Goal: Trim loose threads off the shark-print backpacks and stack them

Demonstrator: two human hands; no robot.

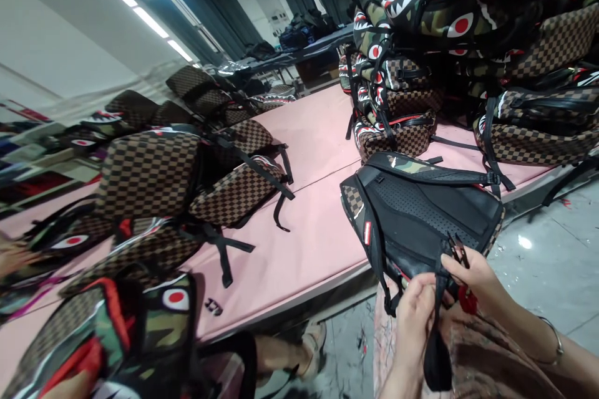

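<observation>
A black-backed backpack (pixel 421 206) with camouflage and checkered sides lies back side up at the table's near edge. My left hand (pixel 416 302) has its fingers closed on a black strap (pixel 437 349) at the bag's lower end. Beside it, my right hand (pixel 472 274) holds small dark scissors (pixel 458 249), blades pointing up over the bag, with its fingertips at the same strap. Something red (pixel 468 300) hangs below the right hand.
Checkered and camouflage backpacks are piled on the pink table (pixel 313 230) at the right (pixel 458 31) and left (pixel 150 168). Black buckles (pixel 213 307) lie near the front edge. Another person's hand (pixel 16 259) shows at far left; a person's leg (pixel 281 355) is below.
</observation>
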